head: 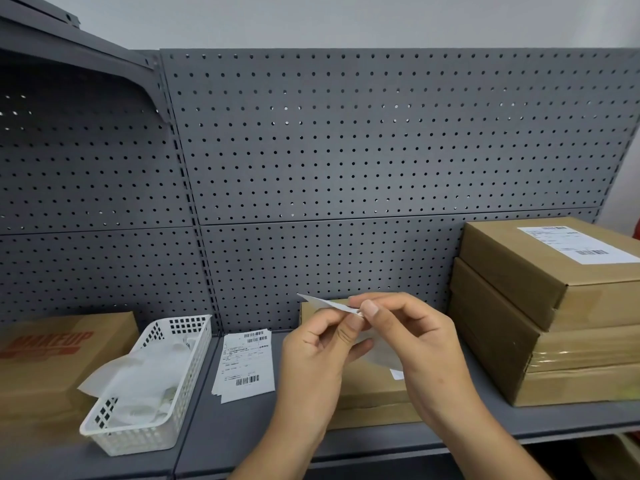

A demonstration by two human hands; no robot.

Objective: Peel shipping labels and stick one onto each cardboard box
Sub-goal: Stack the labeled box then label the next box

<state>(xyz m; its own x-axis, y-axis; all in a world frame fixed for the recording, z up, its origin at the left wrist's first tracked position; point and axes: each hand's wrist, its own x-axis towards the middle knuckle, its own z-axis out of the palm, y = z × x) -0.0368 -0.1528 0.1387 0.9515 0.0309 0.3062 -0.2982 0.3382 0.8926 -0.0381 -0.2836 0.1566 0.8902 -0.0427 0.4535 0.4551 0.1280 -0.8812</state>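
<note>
Above the front edge of the grey shelf (242, 441), both forearms reach in from below. The left hand (311, 355) and the right hand (415, 337) meet over the shelf's middle and hold one shipping label (325, 302) edge-on. The fingers of each hand are curled, and thumb and forefinger are pinched together on the label's right end. A translucent backing sheet (381, 351) hangs below that grip, between the palms.

Under the hands lies a flat cardboard box (367, 393), its top mostly hidden by them. Just left of it, a stack of printed labels (244, 365) rests on the shelf. Further left is a white plastic basket (194, 358) with crumpled backing papers (128, 379) in it and spilling over its left rim. A red-printed box (52, 362) sits beside the basket at the shelf's left end.

At the right end, two cardboard boxes are stacked: a taped lower box (554, 362) and an upper box (512, 268) with a stuck label (575, 244) on its top. Behind everything stands a grey pegboard (346, 133).
</note>
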